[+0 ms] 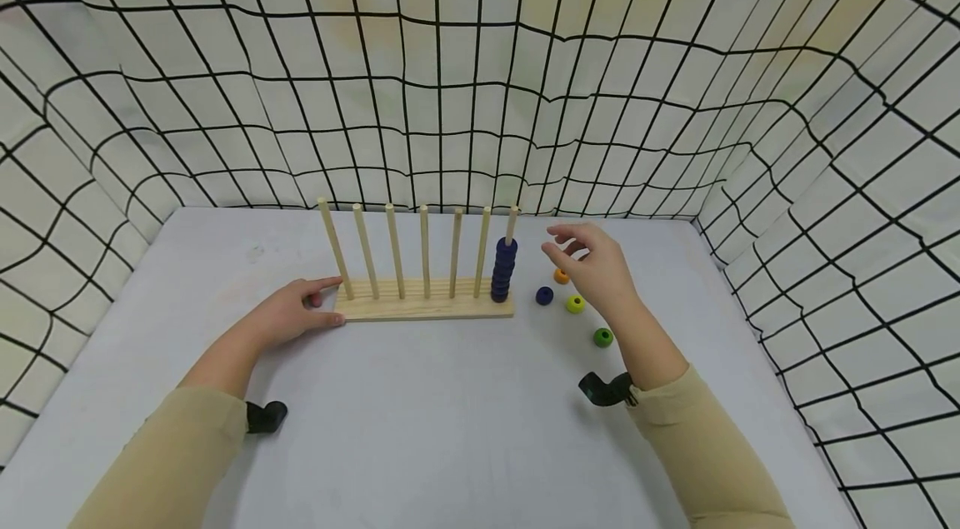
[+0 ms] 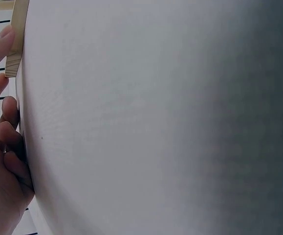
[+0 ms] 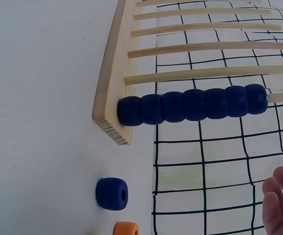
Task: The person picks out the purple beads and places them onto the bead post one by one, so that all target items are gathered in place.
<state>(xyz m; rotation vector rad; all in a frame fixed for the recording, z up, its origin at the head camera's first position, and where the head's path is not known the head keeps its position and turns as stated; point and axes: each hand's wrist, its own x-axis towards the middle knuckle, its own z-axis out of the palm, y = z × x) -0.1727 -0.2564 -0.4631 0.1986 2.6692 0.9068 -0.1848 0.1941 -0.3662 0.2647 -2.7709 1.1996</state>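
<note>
A wooden peg stand (image 1: 420,311) with several upright rods stands on the white table. Stacked on its rightmost rod are several dark blue beads (image 1: 503,271), with the rod's top showing above them; the other rods are bare. My left hand (image 1: 281,316) holds the stand's left end, thumb at the front corner and index finger at the back. In the left wrist view, thumb and index finger meet the wooden base (image 2: 15,61). Right of the stand, my right hand (image 1: 596,266) hovers over loose beads, fingers loosely bent and holding nothing.
Beneath and beside the right hand lie a loose blue bead (image 1: 544,296), an orange bead (image 1: 561,276), a yellow bead (image 1: 575,304) and a green bead (image 1: 603,337). Black netting (image 1: 480,83) over white cloth surrounds the table's back and sides.
</note>
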